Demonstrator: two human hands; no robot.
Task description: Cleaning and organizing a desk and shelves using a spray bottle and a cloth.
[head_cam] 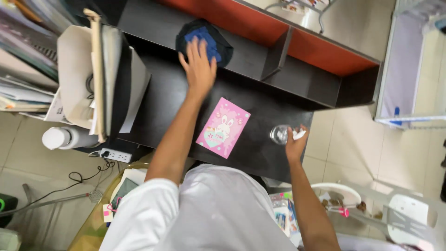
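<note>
Your left hand (200,65) flat, open, pressing blue cloth (204,39) on counter (265,153). Your right hand (295,144) clamps clear glass (280,134) and white scrap. Pink card (223,128) untouched; wiping seemingly unfinished.

My left arm extends forward, left hand (200,62) flat, fingers spread, palm down. My right hand (295,142) is curled closed, forearm bent near my body.
</note>
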